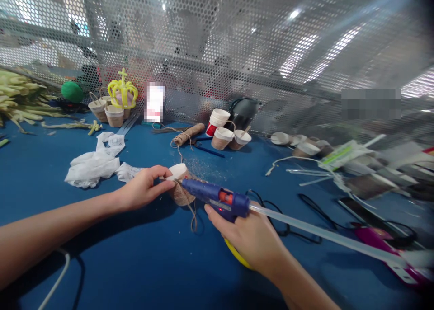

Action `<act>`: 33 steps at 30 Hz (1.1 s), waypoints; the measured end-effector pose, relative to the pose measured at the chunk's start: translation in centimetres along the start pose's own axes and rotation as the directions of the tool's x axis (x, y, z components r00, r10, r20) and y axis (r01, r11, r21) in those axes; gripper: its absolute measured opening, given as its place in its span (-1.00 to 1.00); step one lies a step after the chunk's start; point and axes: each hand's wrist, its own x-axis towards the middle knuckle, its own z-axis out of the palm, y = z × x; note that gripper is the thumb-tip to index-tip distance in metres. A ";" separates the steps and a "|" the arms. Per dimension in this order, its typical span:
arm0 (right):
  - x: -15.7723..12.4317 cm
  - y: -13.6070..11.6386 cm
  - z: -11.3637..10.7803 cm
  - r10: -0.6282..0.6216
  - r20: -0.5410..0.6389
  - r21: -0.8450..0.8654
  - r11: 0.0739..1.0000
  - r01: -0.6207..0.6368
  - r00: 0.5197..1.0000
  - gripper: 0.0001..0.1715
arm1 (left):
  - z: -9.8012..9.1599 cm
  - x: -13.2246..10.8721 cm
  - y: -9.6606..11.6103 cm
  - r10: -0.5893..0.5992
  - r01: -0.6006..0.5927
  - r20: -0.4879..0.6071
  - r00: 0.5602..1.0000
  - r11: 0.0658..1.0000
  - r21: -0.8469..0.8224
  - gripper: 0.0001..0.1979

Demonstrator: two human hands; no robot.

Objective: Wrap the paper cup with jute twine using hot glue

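Note:
A blue hot glue gun [210, 193] is gripped in my right hand [252, 237], with a long clear glue stick [322, 232] running out of its back end. Its nozzle points left, at the upper side of a paper cup [181, 193] wrapped in brown twine. My left hand [149, 185] pinches the cup's white rim, thumb and fingers closed. A loose end of twine [194, 222] dangles below the cup. Part of the cup's right side is hidden by the gun. Under my right hand shows something yellow and curved [237, 255].
A twine roll [190, 133] lies behind the cup, near several small wrapped cups [223, 138]. Crumpled white plastic [91, 165] sits at left. Black cord [281, 224], a phone [366, 215] and loose scraps crowd the right. A perforated metal screen [203, 39] bounds the back.

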 end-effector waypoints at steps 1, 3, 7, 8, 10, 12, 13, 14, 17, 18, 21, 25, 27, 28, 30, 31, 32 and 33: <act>0.0 0.0 0.0 0.008 0.002 0.003 1.000 -0.008 1.000 -0.82 | 0.0 0.0 0.0 0.001 -0.001 0.001 1.000 1.000 0.000 -0.75; 0.0 0.1 0.1 0.031 0.008 0.016 0.999 -0.031 0.999 -0.79 | 0.0 0.0 -0.1 0.007 -0.007 0.001 1.000 1.000 0.000 -0.75; -0.2 0.8 0.4 0.068 0.005 0.021 0.997 -0.069 0.998 -0.75 | 0.0 0.0 -0.2 0.019 -0.019 -0.002 1.000 1.000 -0.013 -0.75; -0.3 1.1 0.5 0.077 0.001 0.025 0.997 -0.077 0.997 -0.74 | 0.0 0.0 -0.2 0.020 -0.020 -0.003 1.000 1.000 -0.019 -0.75; -0.5 1.6 0.7 0.101 -0.012 0.052 0.994 -0.100 0.995 -0.72 | 0.0 0.0 -0.2 0.021 -0.021 -0.002 1.000 0.999 -0.027 -0.75; -0.6 2.0 0.8 0.118 -0.021 0.085 0.990 -0.116 0.993 -0.72 | 0.0 0.0 -0.2 0.016 -0.016 0.002 1.000 0.999 -0.028 -0.74; -0.5 2.1 0.8 0.123 -0.030 0.093 0.988 -0.120 0.992 -0.73 | 0.0 0.0 -0.2 0.011 -0.011 0.005 1.000 1.000 -0.029 -0.73; -0.4 2.2 0.7 0.123 -0.035 0.099 0.988 -0.119 0.992 -0.74 | 0.0 0.0 -0.3 0.006 -0.006 0.008 1.000 0.999 -0.031 -0.73; -0.1 2.1 0.3 0.100 -0.007 0.104 0.990 -0.099 0.995 -0.74 | 0.0 0.0 -0.3 0.003 -0.002 0.013 1.000 0.999 -0.040 -0.73; 0.0 2.1 0.2 0.093 0.007 0.111 0.989 -0.094 0.996 -0.73 | 0.0 0.0 -0.3 0.007 -0.007 0.014 1.000 0.999 -0.040 -0.74; 0.1 2.1 -0.1 0.106 -0.007 0.150 0.983 -0.103 0.994 -0.72 | -0.1 0.0 -0.2 0.021 -0.020 0.017 1.000 0.999 -0.029 -0.74; 0.2 2.3 0.1 0.113 -0.036 0.179 0.978 -0.105 0.993 -0.70 | -0.2 0.0 -0.1 0.022 -0.022 0.018 1.000 1.000 -0.009 -0.75; 0.4 2.5 0.2 0.084 -0.054 0.185 0.980 -0.073 0.995 -0.73 | -0.2 0.0 0.0 0.021 -0.021 0.020 1.000 1.000 0.000 -0.75; 0.5 2.6 0.3 0.071 -0.069 0.188 0.980 -0.057 0.995 -0.75 | -0.2 0.0 0.0 0.025 -0.025 0.024 0.999 1.000 0.000 -0.75; 0.7 2.9 0.5 0.052 -0.091 0.194 0.980 -0.034 0.994 -0.79 | -0.2 0.1 0.1 0.030 -0.030 0.014 0.999 1.000 0.006 -0.75; 0.8 3.0 0.6 0.050 -0.089 0.198 0.980 -0.031 0.995 -0.81 | -0.2 0.1 0.1 0.034 -0.034 0.020 0.999 0.999 0.008 -0.76; 0.8 3.1 0.6 0.055 -0.080 0.204 0.978 -0.038 0.995 -0.81 | -0.2 0.1 0.1 0.034 -0.034 0.018 0.999 0.999 0.009 -0.76; 0.8 3.1 0.6 0.071 -0.066 0.212 0.976 -0.055 0.995 -0.80 | -0.2 0.0 0.1 0.033 -0.033 0.015 0.999 0.999 0.009 -0.76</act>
